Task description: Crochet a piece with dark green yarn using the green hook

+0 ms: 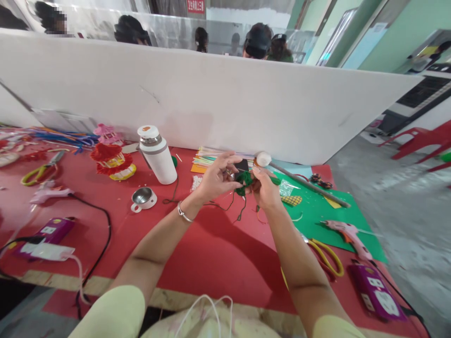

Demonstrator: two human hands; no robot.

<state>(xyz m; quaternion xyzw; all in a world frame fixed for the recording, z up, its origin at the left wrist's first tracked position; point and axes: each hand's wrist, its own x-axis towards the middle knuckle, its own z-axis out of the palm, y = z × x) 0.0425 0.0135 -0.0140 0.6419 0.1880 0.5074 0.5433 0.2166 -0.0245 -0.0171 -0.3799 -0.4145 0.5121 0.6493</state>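
Note:
Both hands are raised over the red table (211, 253), working on a small green fuzzy craft piece (245, 180) with dark and orange strands hanging from it. My left hand (216, 178), a silver bracelet on its wrist, pinches the piece from the left with thumb and fingers. My right hand (265, 190) grips it from the right. A white ball on a grey stick (263, 159) lies just behind the hands.
A white thermos (157, 154) and a small metal cup (143, 198) stand to the left. A green sheet (317, 216), pink glue gun (347, 233), yellow scissors (326, 258) and purple power strip (377, 291) lie to the right. A white partition (211, 94) runs behind, with people beyond it.

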